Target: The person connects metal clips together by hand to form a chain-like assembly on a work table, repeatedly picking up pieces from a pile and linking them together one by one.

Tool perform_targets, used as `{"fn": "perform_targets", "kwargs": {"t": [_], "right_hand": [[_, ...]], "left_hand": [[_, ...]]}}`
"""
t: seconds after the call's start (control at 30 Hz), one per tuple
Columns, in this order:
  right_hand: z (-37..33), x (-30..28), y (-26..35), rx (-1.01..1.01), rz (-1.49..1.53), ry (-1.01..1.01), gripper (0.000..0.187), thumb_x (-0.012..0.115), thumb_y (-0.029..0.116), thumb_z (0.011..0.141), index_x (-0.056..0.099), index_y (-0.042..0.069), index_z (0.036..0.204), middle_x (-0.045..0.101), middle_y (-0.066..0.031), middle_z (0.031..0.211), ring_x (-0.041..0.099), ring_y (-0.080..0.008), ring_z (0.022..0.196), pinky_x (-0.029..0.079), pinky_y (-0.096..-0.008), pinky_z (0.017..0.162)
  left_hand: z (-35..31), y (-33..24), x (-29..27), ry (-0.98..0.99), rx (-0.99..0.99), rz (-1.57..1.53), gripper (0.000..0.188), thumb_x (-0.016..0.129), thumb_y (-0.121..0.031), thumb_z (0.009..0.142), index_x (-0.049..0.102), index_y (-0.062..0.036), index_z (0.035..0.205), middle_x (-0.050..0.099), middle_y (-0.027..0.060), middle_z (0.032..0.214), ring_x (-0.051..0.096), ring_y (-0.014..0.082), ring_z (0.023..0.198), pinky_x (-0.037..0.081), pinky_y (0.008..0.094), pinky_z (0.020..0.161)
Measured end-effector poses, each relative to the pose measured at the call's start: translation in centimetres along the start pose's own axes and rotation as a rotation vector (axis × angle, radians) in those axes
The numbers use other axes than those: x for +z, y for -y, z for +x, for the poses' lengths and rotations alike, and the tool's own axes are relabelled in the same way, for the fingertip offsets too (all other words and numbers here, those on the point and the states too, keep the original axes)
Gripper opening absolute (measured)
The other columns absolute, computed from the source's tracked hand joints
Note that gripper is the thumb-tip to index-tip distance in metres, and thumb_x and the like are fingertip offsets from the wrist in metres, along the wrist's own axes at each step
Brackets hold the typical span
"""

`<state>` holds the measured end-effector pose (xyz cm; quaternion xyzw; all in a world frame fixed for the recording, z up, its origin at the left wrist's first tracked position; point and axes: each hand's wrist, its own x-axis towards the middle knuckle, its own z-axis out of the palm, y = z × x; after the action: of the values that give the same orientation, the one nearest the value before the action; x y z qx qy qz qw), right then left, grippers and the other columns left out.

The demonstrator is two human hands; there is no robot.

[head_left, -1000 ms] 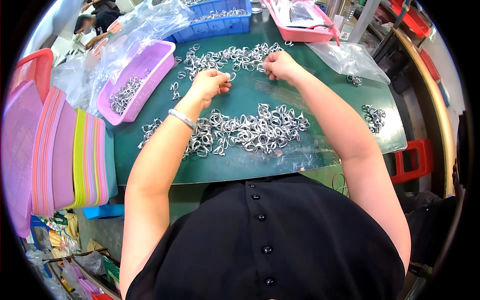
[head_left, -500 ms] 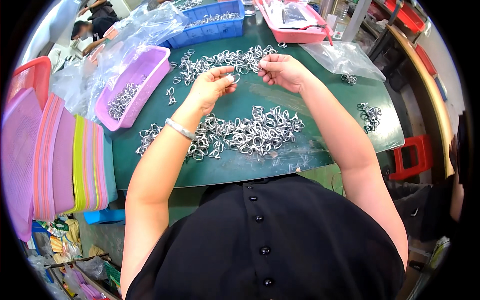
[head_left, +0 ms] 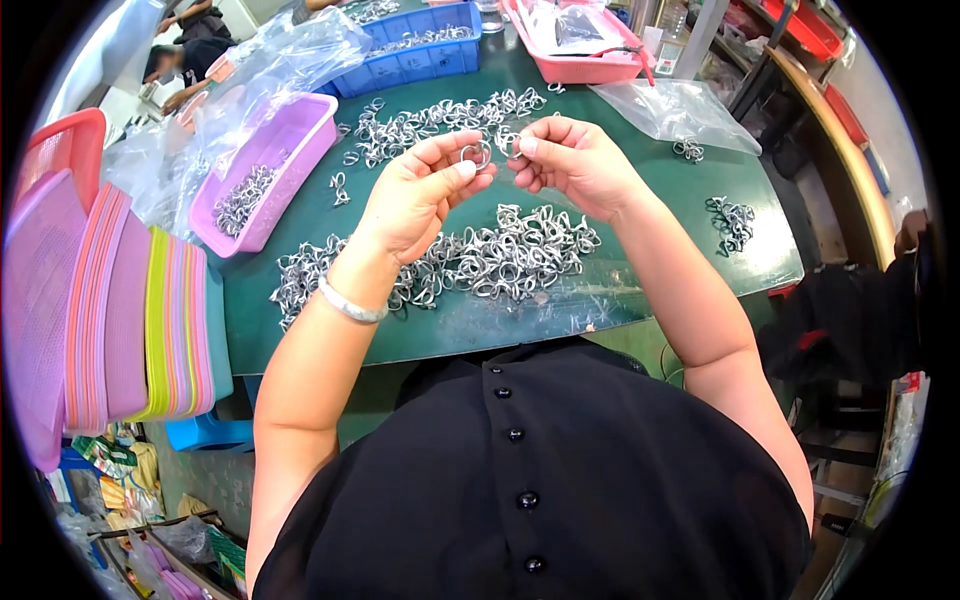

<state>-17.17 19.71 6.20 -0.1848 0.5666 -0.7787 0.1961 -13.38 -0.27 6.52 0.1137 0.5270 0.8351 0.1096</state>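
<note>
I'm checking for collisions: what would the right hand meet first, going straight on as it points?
Likely the ring in the left hand, though depth is unclear here.

Left hand (head_left: 408, 200) pinches a silver ring (head_left: 487, 153) above a green table (head_left: 685, 185).

A round silvery ring (head_left: 487, 154) is pinched aloft.

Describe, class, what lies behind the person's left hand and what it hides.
Beyond the left hand, a loose spread of silvery ring-shaped pieces lies on the green tabletop. The hand covers the tabletop directly behind it, so any pieces there cannot be seen.
</note>
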Motion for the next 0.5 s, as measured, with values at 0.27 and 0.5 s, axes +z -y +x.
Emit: {"fn": "perform_targets", "kwargs": {"t": [0.27,0.5], "right_hand": [[-1.9,2.4,0.2,-0.074,-0.008,-0.016,0.013,0.057,0.014,0.082,0.056,0.001,0.085,0.06,-0.007,0.077,0.058,-0.0131,0.065,0.047,-0.0235,0.06],[-2.6,3.6,0.0,-0.14,-0.025,-0.015,0.012,0.057,0.013,0.082,0.056,0.001,0.083,0.06,-0.0063,0.075,0.058,-0.0121,0.064,0.046,-0.0226,0.058]], "left_hand": [[-2.2,-0.1,0.4,-0.049,-0.08,-0.19,0.023,0.049,-0.014,0.086,0.051,0.0028,0.102,0.057,0.017,0.098,0.058,0.021,0.09,0.049,0.0256,0.08],[-3.4,-0.4,0.8,-0.043,-0.151,-0.242,0.03,0.045,-0.022,0.089,0.05,0.0052,0.101,0.058,0.017,0.094,0.06,0.0217,0.085,0.052,0.0252,0.072]]}}
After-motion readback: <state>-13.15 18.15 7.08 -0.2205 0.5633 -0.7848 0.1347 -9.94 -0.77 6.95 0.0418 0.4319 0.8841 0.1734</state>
